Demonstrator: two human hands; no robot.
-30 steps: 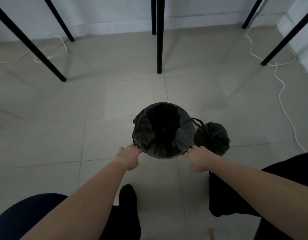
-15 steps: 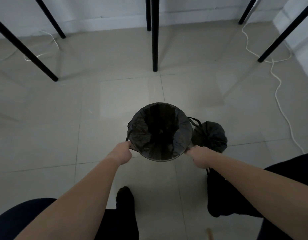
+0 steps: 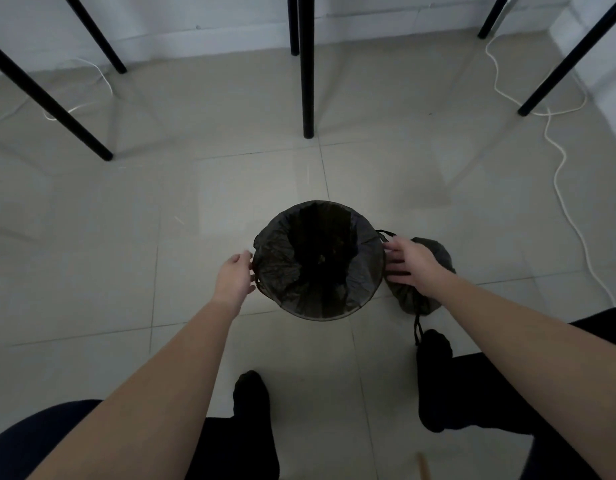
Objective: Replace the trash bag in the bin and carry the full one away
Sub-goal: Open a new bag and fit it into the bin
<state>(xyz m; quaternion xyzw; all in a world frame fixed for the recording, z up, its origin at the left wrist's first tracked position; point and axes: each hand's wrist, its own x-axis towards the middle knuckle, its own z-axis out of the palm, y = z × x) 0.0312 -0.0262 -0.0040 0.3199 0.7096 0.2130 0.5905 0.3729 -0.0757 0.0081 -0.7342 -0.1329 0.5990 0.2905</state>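
Observation:
A round bin point(image 3: 337, 315) stands on the tiled floor, lined with a black trash bag point(image 3: 282, 268) folded over its rim. My left hand point(image 3: 234, 276) is at the bin's left side, fingers relaxed, touching the bag's edge. My right hand point(image 3: 408, 263) is at the bin's right side with straight, spread fingers next to the rim. Behind my right hand sits the full black trash bag point(image 3: 434, 251), tied, its drawstring point(image 3: 417, 329) trailing down to my foot.
Several black table legs point(image 3: 306, 71) stand on the floor ahead and to both sides. A white cable point(image 3: 559, 161) runs along the right. My feet in dark socks point(image 3: 251, 393) are below the bin. A white wall is at the back.
Both hands have let go of the bag's near rim and moved up along the bin's sides, fingers now straightened. The view has shifted closer.

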